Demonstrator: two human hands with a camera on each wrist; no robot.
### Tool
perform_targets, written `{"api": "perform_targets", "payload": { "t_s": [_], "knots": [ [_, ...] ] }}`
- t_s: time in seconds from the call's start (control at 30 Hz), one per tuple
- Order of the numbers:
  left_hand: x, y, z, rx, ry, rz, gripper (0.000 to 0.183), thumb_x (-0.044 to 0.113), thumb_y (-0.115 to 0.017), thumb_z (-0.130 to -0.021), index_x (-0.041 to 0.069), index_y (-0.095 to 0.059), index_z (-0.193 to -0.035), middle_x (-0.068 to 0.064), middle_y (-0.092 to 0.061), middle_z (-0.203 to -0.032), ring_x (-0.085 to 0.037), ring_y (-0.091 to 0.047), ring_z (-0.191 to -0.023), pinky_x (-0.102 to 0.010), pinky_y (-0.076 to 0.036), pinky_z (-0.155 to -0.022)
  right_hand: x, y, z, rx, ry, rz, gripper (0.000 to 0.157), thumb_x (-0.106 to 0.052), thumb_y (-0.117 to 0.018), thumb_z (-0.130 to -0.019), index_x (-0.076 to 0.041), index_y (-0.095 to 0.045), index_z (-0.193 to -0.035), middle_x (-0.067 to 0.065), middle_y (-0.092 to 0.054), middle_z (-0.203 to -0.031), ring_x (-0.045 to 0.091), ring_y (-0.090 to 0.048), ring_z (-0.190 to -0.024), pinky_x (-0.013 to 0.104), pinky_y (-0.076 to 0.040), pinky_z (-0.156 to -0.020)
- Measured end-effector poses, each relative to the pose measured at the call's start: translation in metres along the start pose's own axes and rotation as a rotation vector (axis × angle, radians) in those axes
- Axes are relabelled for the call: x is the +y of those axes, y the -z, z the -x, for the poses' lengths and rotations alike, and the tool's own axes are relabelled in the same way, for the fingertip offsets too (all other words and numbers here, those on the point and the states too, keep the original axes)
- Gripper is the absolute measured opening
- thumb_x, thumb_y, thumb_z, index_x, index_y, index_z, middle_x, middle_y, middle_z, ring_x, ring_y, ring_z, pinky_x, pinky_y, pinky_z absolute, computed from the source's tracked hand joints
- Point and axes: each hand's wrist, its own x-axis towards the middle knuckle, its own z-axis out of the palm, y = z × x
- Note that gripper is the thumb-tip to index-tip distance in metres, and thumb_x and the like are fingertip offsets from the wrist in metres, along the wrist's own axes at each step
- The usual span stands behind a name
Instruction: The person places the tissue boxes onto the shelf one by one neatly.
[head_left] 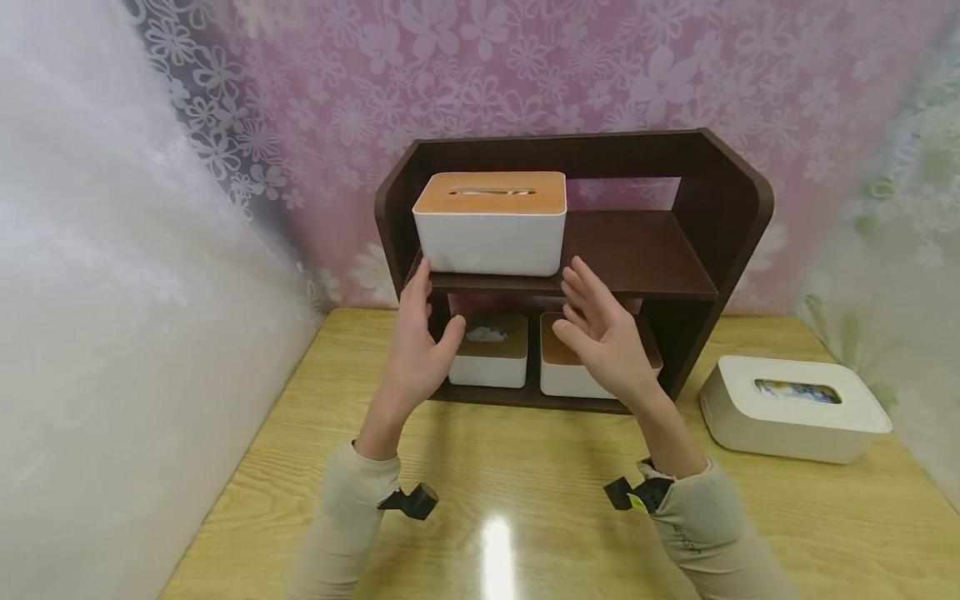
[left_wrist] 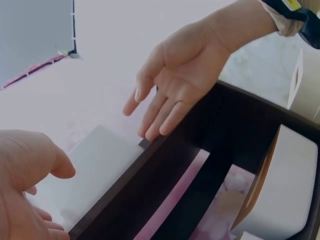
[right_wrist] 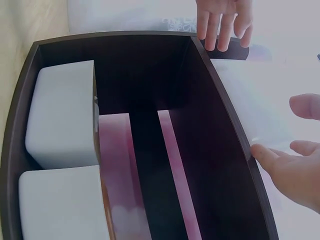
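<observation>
On the upper shelf of a dark brown two-tier rack (head_left: 731,242) stands a white tissue box (head_left: 489,243) with an orange wood-look lid and a slot. My left hand (head_left: 417,350) has its fingers extended and its thumb spread, fingertips right at the box's lower left corner. Opposite it, my right hand (head_left: 606,342) is held with loosely straight fingers near the lower right corner, by the shelf edge. The palms face each other across the box front. In the left wrist view, the box's white side (left_wrist: 102,167) shows between both hands.
Below, the lower shelf holds a tissue box with a brown lid (head_left: 489,372) and one with an orange-brown lid (head_left: 573,382), partly behind my right hand. A larger cream tissue box (head_left: 787,425) sits on the wooden table (head_left: 525,475) at right. A flowered wall covering (head_left: 525,75) rises behind.
</observation>
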Motion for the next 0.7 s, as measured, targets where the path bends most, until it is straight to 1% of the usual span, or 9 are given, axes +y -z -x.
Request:
{"api": "perform_targets", "payload": {
  "t_s": [0.07,0.13,0.2,0.23,0.37,0.47,0.63,0.7],
  "knots": [
    [0.001,-0.002,0.006,0.009,-0.015,0.000,0.075,0.009,-0.056,-0.098,0.006,-0.013,-0.159,-0.014,-0.018,-0.163,-0.030,-0.025,-0.147,-0.052,-0.031,-0.114,0.002,0.000,0.006,-0.005,0.010,-0.010,0.073,0.003,-0.055,-0.098,-0.011,-0.018,-0.160,0.014,-0.026,-0.162,0.028,-0.026,-0.148,0.019,-0.035,-0.108],
    [0.003,-0.004,0.011,0.005,-0.024,0.006,0.074,0.009,-0.056,-0.098,0.005,-0.014,-0.159,-0.015,-0.020,-0.162,-0.028,-0.025,-0.147,-0.052,-0.031,-0.114,0.003,-0.001,0.012,-0.012,0.016,-0.015,0.073,0.005,-0.055,-0.098,-0.008,-0.018,-0.160,0.015,-0.026,-0.162,0.029,-0.026,-0.148,0.019,-0.035,-0.108],
    [0.003,-0.006,0.015,-0.005,-0.031,0.010,0.074,0.008,-0.056,-0.098,0.005,-0.015,-0.159,-0.015,-0.020,-0.162,-0.026,-0.023,-0.148,-0.053,-0.031,-0.114,0.004,-0.001,0.018,-0.017,0.020,-0.006,0.073,0.005,-0.055,-0.097,-0.008,-0.018,-0.159,0.015,-0.026,-0.162,0.029,-0.026,-0.148,0.018,-0.035,-0.108],
    [0.003,-0.007,0.017,-0.010,-0.032,0.013,0.074,0.007,-0.057,-0.098,0.005,-0.014,-0.159,-0.015,-0.019,-0.163,-0.025,-0.023,-0.148,-0.053,-0.030,-0.114,0.004,-0.001,0.021,-0.018,0.021,0.002,0.074,0.005,-0.055,-0.097,-0.009,-0.018,-0.159,0.015,-0.025,-0.162,0.028,-0.026,-0.148,0.018,-0.035,-0.108],
    [0.002,-0.012,0.025,-0.023,-0.042,0.007,0.075,0.007,-0.057,-0.097,0.005,-0.015,-0.159,-0.013,-0.019,-0.163,-0.023,-0.024,-0.148,-0.053,-0.031,-0.114,0.007,-0.001,0.036,-0.021,0.021,0.063,0.075,0.005,-0.056,-0.097,-0.011,-0.019,-0.160,0.014,-0.024,-0.162,0.015,-0.028,-0.147,0.016,-0.034,-0.108],
    [0.001,-0.015,0.030,-0.032,-0.034,-0.011,0.074,0.009,-0.058,-0.097,0.006,-0.016,-0.159,-0.010,-0.020,-0.163,-0.021,-0.024,-0.148,-0.052,-0.030,-0.114,0.011,0.001,0.046,-0.017,0.013,0.111,0.076,0.004,-0.057,-0.097,-0.015,-0.020,-0.160,0.010,-0.025,-0.163,0.007,-0.029,-0.146,0.015,-0.033,-0.109],
    [-0.005,-0.022,0.037,-0.061,-0.005,-0.032,0.075,0.009,-0.058,-0.097,0.007,-0.017,-0.159,-0.008,-0.021,-0.163,-0.018,-0.021,-0.149,-0.050,-0.029,-0.115,0.021,0.007,0.059,-0.024,-0.010,0.196,0.077,0.002,-0.058,-0.097,-0.025,-0.021,-0.159,0.006,-0.023,-0.164,0.006,-0.026,-0.147,0.012,-0.031,-0.108],
    [-0.007,-0.023,0.040,-0.070,0.012,-0.037,0.075,0.010,-0.058,-0.097,0.009,-0.016,-0.160,-0.007,-0.020,-0.163,-0.019,-0.021,-0.149,-0.050,-0.029,-0.115,0.026,0.009,0.062,-0.042,-0.025,0.251,0.077,0.000,-0.059,-0.098,-0.026,-0.020,-0.159,0.005,-0.021,-0.164,0.006,-0.024,-0.147,0.011,-0.030,-0.108]
  ]
}}
